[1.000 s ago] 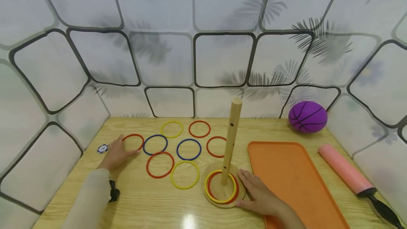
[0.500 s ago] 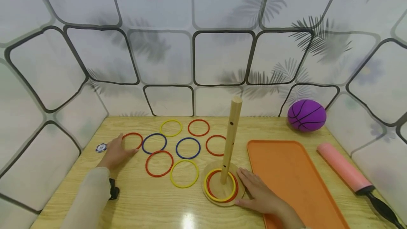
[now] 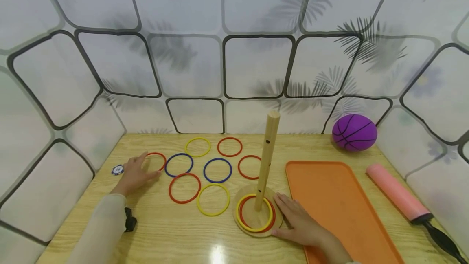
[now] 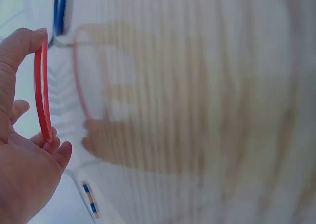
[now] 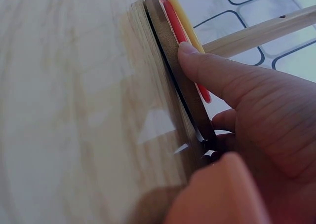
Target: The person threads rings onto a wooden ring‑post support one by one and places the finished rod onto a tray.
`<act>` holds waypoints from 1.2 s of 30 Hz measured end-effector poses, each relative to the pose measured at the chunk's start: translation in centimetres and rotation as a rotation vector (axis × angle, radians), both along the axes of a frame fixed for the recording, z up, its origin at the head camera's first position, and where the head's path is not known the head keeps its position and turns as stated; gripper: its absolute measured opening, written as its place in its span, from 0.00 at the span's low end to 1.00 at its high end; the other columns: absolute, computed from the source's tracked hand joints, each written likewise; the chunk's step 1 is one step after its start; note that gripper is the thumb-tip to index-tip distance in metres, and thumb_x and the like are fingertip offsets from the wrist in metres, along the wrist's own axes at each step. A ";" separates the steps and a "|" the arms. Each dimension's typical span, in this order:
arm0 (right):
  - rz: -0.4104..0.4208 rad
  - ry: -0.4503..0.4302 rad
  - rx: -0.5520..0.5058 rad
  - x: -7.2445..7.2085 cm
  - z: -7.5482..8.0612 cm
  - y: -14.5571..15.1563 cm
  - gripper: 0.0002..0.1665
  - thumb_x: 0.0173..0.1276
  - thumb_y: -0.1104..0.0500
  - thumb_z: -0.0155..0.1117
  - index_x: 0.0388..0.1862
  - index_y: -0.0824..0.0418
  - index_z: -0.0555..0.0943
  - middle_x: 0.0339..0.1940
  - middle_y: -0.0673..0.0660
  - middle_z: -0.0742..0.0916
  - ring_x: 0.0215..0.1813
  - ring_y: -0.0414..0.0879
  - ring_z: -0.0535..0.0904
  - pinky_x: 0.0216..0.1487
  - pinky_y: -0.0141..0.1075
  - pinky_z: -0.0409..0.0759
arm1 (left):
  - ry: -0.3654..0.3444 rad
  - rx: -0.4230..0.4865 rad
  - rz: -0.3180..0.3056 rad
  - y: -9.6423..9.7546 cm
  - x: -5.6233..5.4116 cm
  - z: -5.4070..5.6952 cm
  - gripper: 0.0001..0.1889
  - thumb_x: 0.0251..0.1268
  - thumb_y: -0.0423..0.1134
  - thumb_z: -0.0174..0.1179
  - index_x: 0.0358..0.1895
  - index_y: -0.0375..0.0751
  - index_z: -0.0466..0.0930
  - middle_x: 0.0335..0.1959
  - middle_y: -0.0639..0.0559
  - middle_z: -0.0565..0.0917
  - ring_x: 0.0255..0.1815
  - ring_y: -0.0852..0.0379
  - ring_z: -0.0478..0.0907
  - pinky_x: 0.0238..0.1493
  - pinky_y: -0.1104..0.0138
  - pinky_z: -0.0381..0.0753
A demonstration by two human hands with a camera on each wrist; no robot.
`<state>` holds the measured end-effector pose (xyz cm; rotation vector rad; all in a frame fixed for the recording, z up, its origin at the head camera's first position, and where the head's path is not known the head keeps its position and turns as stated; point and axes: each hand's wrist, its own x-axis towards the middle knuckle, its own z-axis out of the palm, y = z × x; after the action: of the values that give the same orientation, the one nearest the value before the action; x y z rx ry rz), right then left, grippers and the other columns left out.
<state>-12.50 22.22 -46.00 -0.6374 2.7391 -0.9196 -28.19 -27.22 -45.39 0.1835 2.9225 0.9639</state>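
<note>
My left hand (image 3: 136,174) is at the far left of the rings, its thumb and fingers spanning a red ring (image 4: 38,86). In the left wrist view they hold that ring at opposite sides. My right hand (image 3: 298,222) holds the edge of a ring-toss stand, with the thumb on the rim of its round wooden base (image 5: 170,41) and the fingers curled at its far side. The upright wooden peg (image 3: 270,150) rises from this base. A yellow ring (image 3: 239,222) and a red ring (image 5: 174,21) lie stacked around the peg's foot.
Between the hands lie several loose rings, among them a blue ring (image 3: 204,170) and a yellow ring (image 3: 198,202). A poker chip (image 3: 117,170) is left of my left hand. An orange tray (image 3: 329,199), purple ball (image 3: 354,133) and pink hand pump (image 3: 397,192) are on the right.
My left hand has shifted slightly right over the red ring, covering more of its left side. The right hand has kept its place on the base.
</note>
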 end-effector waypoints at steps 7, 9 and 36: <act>-0.037 -0.047 -0.017 0.0 -0.1 0.0 0.57 0.59 0.36 0.64 0.75 0.64 0.52 0.75 0.66 0.56 0.75 0.62 0.46 0.70 0.48 0.36 | 0.034 0.032 -0.019 1.3 0.5 0.8 0.49 0.59 0.52 0.63 0.73 0.30 0.45 0.61 0.22 0.50 0.61 0.25 0.44 0.52 0.35 0.55; -0.039 -0.042 -0.018 0.0 -0.2 0.0 0.57 0.59 0.36 0.64 0.75 0.64 0.52 0.75 0.66 0.56 0.75 0.62 0.47 0.70 0.47 0.35 | 0.040 0.033 -0.020 1.7 0.6 1.1 0.48 0.59 0.51 0.64 0.73 0.30 0.47 0.61 0.23 0.50 0.60 0.26 0.44 0.50 0.36 0.57; 0.000 0.037 0.016 0.0 -0.3 0.2 0.56 0.60 0.36 0.63 0.74 0.68 0.54 0.73 0.69 0.59 0.73 0.66 0.51 0.66 0.62 0.45 | 0.236 0.065 -0.276 7.9 5.7 7.5 0.42 0.55 0.44 0.69 0.72 0.41 0.59 0.61 0.36 0.57 0.61 0.36 0.48 0.49 0.42 0.65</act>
<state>-12.49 22.38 -46.32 -0.6574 2.7759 -0.8936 -22.50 -19.28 -37.86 0.7304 2.9580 1.0546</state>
